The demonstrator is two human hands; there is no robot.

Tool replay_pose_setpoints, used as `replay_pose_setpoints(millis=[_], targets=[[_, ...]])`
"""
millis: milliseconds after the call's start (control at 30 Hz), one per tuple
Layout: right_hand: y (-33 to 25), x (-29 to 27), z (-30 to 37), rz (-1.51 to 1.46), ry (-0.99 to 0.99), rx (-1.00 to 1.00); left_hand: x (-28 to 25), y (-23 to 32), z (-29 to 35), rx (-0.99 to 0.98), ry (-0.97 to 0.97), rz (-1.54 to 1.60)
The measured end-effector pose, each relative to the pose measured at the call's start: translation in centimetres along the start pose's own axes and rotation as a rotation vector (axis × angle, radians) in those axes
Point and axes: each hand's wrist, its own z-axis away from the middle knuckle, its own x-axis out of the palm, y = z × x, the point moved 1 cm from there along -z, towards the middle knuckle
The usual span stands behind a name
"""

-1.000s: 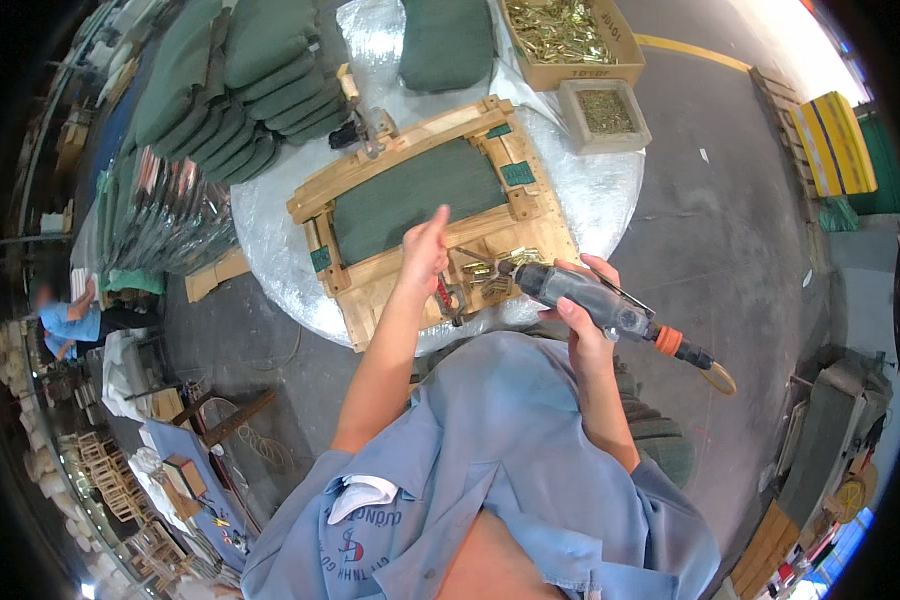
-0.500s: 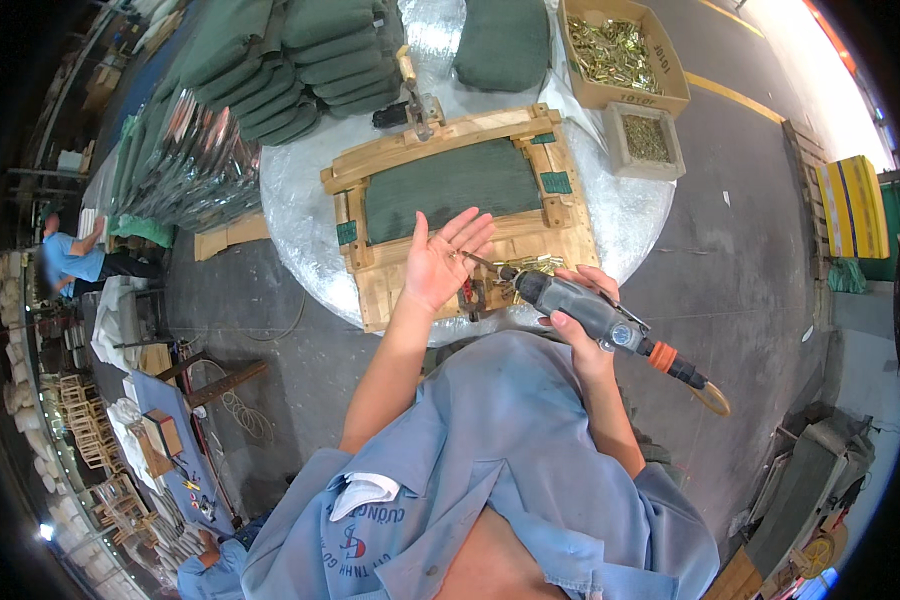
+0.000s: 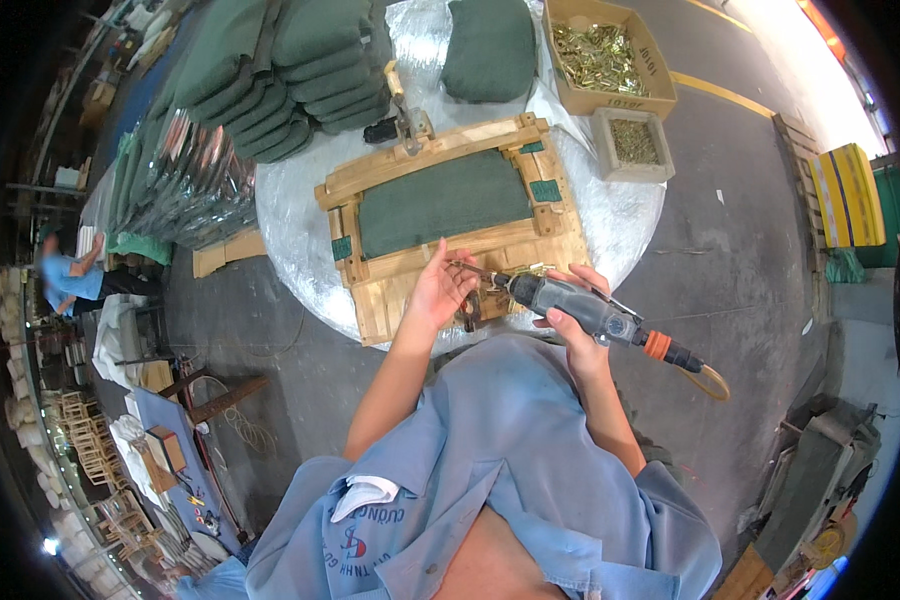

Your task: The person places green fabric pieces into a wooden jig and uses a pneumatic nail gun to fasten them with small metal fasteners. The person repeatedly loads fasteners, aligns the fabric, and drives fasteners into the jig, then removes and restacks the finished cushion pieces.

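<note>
My right hand [image 3: 580, 310] is wrapped round a grey and black air screwdriver [image 3: 570, 306], which has an orange collar and a hose at its rear. Its long thin bit [image 3: 482, 272] points left into my left hand [image 3: 442, 292]. There the palm faces up and the fingers curl in around the bit's tip; anything small between them is too fine to make out. Beyond both hands lies a wooden frame jig [image 3: 410, 283] with a dark green padded panel [image 3: 445, 203] set inside. A toggle clamp [image 3: 410, 125] stands at the jig's far side. Brass-coloured fasteners [image 3: 530, 272] lie at its near edge.
The jig rests on a round table covered in silver foil [image 3: 620, 230]. Green cushions [image 3: 320, 65] are stacked at the far left, and a single cushion [image 3: 488, 50] lies behind. At the far right are a carton of brass-coloured hardware [image 3: 660, 85] and a tub of small screws [image 3: 635, 145].
My left hand has drawn back slightly toward me, and its spread fingers have curled in around the bit's tip. The screwdriver stays in my right hand, barely moved.
</note>
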Motion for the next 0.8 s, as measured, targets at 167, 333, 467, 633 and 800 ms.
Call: replay_pose_setpoints(millis=[167,333,467,633,800], targets=[[0.0,0.0,-0.1,-0.016,0.021,0.011,-1.6,-0.4,0.0,-0.009,-0.013,0.023],[0.1,0.1,0.0,0.042,0.019,0.025,-2.1,-0.7,-0.6,0.010,0.027,0.081],[0.4,-0.2,0.0,0.050,0.021,0.015,-2.1,-1.2,-0.5,0.040,0.091,0.075],[0.3,0.1,0.0,0.037,0.032,0.028,-3.5,-1.3,-0.7,0.057,0.108,0.115],[0.5,-0.1,-0.1,0.037,0.035,0.032,-2.6,-1.1,-0.2,-0.011,0.099,0.121]])
